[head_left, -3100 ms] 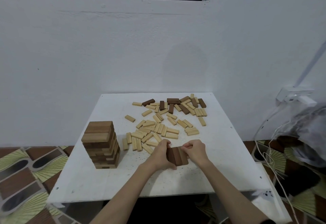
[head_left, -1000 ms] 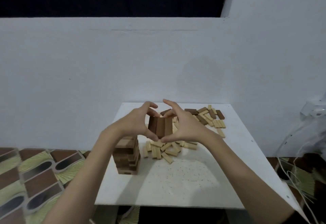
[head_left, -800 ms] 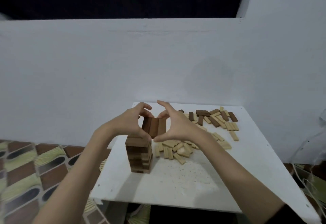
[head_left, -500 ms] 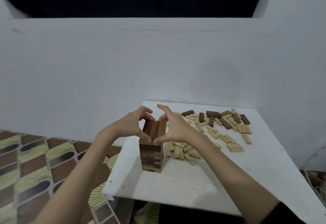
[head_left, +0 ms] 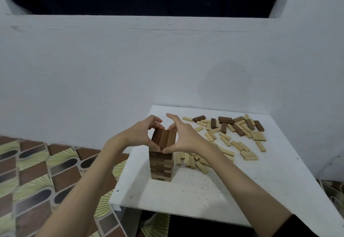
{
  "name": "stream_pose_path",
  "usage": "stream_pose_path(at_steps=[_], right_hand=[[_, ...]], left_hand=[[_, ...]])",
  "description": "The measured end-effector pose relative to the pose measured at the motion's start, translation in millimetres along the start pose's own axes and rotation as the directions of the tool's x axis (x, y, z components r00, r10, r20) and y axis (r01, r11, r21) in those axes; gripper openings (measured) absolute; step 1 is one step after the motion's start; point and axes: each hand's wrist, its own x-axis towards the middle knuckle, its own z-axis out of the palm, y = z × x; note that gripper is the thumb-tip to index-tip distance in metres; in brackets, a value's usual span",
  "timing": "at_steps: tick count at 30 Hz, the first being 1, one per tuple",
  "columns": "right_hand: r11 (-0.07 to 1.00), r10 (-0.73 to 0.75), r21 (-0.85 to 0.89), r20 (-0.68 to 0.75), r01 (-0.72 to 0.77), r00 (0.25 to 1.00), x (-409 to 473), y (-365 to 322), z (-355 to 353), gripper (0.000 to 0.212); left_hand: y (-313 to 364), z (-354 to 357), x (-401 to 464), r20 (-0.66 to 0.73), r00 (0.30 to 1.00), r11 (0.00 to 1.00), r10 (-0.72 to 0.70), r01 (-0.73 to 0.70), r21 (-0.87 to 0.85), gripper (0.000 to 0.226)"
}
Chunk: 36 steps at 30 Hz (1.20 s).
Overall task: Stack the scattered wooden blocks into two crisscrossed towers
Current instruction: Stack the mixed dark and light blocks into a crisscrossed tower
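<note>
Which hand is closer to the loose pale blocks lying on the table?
Right. The right hand is beside the pale blocks; the left hand is across the tower from them.

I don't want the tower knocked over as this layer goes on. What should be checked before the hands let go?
1. Both hands on the layer: left hand and right hand hold the three dark blocks from either side: ok.
2. Layer over the tower: ok.
3. Layer seated flat: cannot tell, thumbs hide the joint.
4. Tower straight: ok.
5. Crisscross with the layer below: cannot tell.
6. Loose blocks clear of the base: ok.
</note>
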Motion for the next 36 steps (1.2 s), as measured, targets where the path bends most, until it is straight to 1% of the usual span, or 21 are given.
stream_pose_path(at_steps=[4, 7, 10, 12, 16, 28, 36], right_hand=[[1.0, 0.009, -0.007, 0.004, -0.009, 1.0, 1, 0, 1, 0.111], [0.999, 0.024, -0.031, 0.029, -0.023, 0.999, 1, 1, 1, 0.117], [0.997, 0.047, -0.069, 0.078, -0.041, 0.996, -2, 1, -3, 0.123], [0.994, 0.057, -0.096, 0.097, -0.048, 0.994, -4, 1, -6, 0.123], [0.992, 0.07, -0.114, 0.089, -0.06, 0.994, -3, 5, -5, 0.122], [0.996, 0.054, -0.07, 0.03, -0.052, 0.998, 0, 10, 3, 0.115], [0.999, 0.026, -0.032, -0.011, -0.026, 1.0, -2, 10, 6, 0.114]], left_hand=[[-2, -1, 1, 0.018, 1.0, 1.0, 0.006, -0.006, 0.003, 0.084], [-2, -1, 0, 0.04, 0.999, 1.0, 0.003, -0.004, 0.018, 0.092], [-3, -3, -3, 0.06, 0.998, 0.997, -0.001, -0.004, 0.079, 0.107], [-5, -4, -5, 0.065, 0.998, 0.993, -0.012, 0.004, 0.118, 0.11], [-7, -4, -4, 0.038, 0.999, 0.99, -0.02, 0.015, 0.141, 0.108], [-12, -2, 2, 0.035, 0.999, 0.997, -0.019, 0.016, 0.079, 0.096], [-15, 0, 2, 0.031, 0.999, 0.999, 0.025, -0.026, 0.041, 0.099]])
